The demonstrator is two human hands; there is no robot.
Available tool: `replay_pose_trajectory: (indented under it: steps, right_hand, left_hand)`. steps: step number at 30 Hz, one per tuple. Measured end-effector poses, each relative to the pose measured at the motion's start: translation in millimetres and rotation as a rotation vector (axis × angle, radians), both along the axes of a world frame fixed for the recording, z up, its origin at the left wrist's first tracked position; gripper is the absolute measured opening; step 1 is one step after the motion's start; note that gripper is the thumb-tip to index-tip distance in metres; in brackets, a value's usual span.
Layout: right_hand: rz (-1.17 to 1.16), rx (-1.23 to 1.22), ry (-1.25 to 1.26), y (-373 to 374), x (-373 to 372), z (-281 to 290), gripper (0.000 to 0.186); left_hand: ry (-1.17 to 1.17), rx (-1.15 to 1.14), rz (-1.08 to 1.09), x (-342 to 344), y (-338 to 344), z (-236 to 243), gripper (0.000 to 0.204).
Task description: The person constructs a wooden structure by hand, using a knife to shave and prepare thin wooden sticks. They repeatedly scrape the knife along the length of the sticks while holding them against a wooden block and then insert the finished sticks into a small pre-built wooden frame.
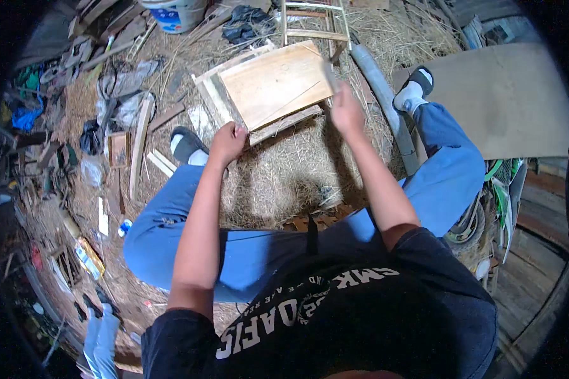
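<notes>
the left hand (227,140) closes its grip on the near edge of a wooden board (275,82) lying on straw (284,177); the right hand (346,108) rests at the board's right edge, grip unclear.

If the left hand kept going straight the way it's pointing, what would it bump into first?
Probably the wooden board. The left hand, closed in a fist, sits right at the board's near lower edge and points up toward it. Whether it already touches the edge is hard to tell.
</notes>
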State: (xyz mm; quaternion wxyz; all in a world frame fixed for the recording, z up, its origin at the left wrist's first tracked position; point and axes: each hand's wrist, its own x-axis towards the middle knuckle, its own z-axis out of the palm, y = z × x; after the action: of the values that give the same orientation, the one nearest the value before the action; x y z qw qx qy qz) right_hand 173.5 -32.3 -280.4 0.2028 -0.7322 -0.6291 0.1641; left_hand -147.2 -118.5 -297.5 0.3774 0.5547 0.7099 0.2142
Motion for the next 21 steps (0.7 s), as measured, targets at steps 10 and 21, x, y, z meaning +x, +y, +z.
replay_pose_trajectory:
  steps: [10,21]
  right_hand:
    - [0.491,0.051,0.001,-70,-73,-4,0.044]
    - [0.567,0.077,0.067,-73,-69,-9,0.047]
  left_hand:
    - [0.049,-0.020,-0.106,-1,4,4,0.032]
    - [0.050,-0.034,-0.063,12,5,6,0.039]
